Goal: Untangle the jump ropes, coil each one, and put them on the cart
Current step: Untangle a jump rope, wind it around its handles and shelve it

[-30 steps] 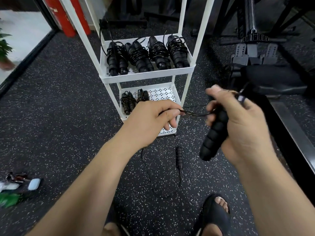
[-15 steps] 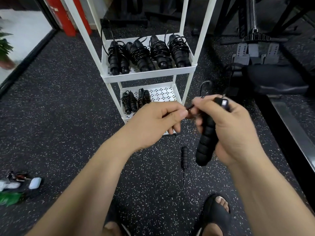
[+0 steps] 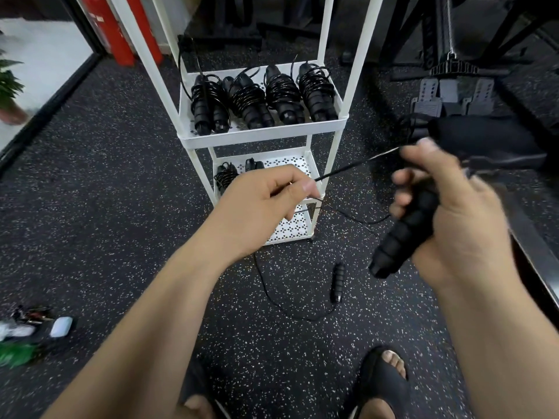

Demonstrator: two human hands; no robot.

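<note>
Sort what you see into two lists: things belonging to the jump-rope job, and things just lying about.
Job: right hand gripping handle, left hand pinching cord, loose handle on floor, coiled ropes, white cart.
Lying about: keys, white case, red cylinders, potted plant.

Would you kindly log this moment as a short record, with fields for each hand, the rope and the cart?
left hand: pinches the thin black cord
right hand: grips the black ribbed foam handle
cord: stretched between both hands, trailing down to the speckled black floor
second handle: lies on that floor, untouched
white metal cart: four coiled ropes on one shelf; more on the lower shelf, partly hidden
</note>
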